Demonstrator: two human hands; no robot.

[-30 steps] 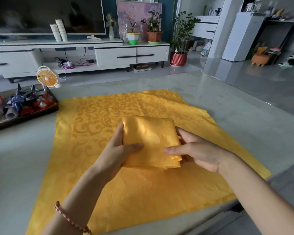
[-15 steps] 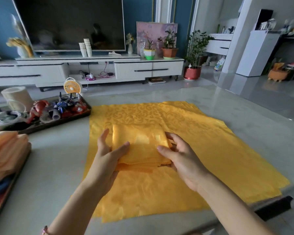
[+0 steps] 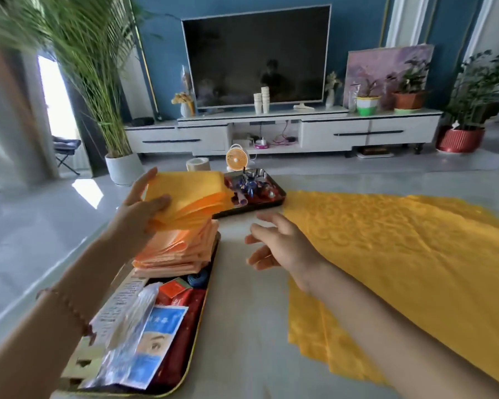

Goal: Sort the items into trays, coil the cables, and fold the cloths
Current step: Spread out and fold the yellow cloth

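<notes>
My left hand (image 3: 140, 213) grips a folded yellow cloth (image 3: 190, 195) by its left edge, thumb on top, just above a stack of folded orange cloths (image 3: 182, 247). That stack sits at the far end of a dark red tray (image 3: 198, 321) on the left of the table. My right hand (image 3: 277, 244) hovers open beside the stack, fingers spread, holding nothing. Unfolded yellow cloths (image 3: 401, 254) lie spread flat on the right of the table.
The near tray also holds packets, a small red box and a blue ball. A second dark tray (image 3: 271, 201) with blue and red items stands further back. An orange mini fan (image 3: 236, 160) and a tape roll (image 3: 198, 165) stand at the table's far edge.
The folded cloth left the spread cloths and went left to above the stack in the tray. My right hand let go of it. My view swung left.
</notes>
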